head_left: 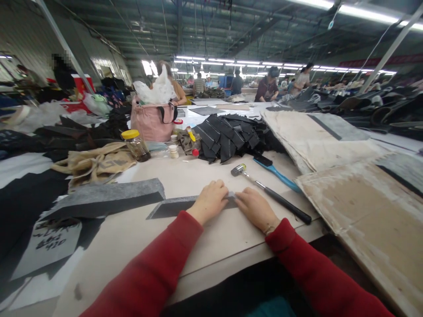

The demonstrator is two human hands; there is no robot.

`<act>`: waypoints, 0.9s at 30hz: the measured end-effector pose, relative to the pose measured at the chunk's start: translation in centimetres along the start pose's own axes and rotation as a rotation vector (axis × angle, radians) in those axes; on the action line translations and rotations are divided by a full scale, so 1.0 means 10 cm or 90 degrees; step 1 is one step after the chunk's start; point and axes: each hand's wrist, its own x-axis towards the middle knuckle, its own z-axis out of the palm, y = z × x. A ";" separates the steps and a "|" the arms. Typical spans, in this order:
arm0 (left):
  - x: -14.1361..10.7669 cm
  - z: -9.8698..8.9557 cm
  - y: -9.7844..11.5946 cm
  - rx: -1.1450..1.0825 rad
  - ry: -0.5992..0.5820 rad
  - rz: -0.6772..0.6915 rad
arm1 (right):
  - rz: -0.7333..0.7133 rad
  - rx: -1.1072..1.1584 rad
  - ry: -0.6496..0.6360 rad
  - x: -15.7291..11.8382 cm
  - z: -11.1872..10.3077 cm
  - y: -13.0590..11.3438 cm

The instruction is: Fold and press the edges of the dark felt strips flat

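Observation:
A dark strip of material (176, 208) with a grey edge lies on the pale board (158, 246) in front of me. My left hand (211, 200) is on the strip, its fingers curled and closed on the upper edge. Close beside it on the right, my right hand (257, 208) has its bent fingers and thumb pressed together at the strip's right end. The palms hide part of the strip. A larger grey and black piece (115, 198) rests to the left. Right of my hands lie a hammer (271, 193) with a black grip and a blue-handled brush (277, 171).
Behind the board is a heap of black pieces (228, 134). A jar with a yellow lid (135, 145), a tan cloth (99, 163) and a pink bag (152, 123) stand back left. Large stiff boards (366, 220) lean in from the right. Several people work farther off.

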 end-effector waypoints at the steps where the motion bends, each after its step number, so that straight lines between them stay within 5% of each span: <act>1: -0.01 0.03 -0.01 -0.028 -0.004 0.009 | 0.006 0.026 0.003 0.00 0.01 0.02; 14: -0.04 0.09 0.01 -0.015 -0.030 0.021 | 0.055 0.223 0.019 0.06 0.07 0.10; 27: -0.04 0.15 -0.04 -0.122 0.067 -0.034 | -0.060 -0.023 -0.001 0.01 0.03 -0.06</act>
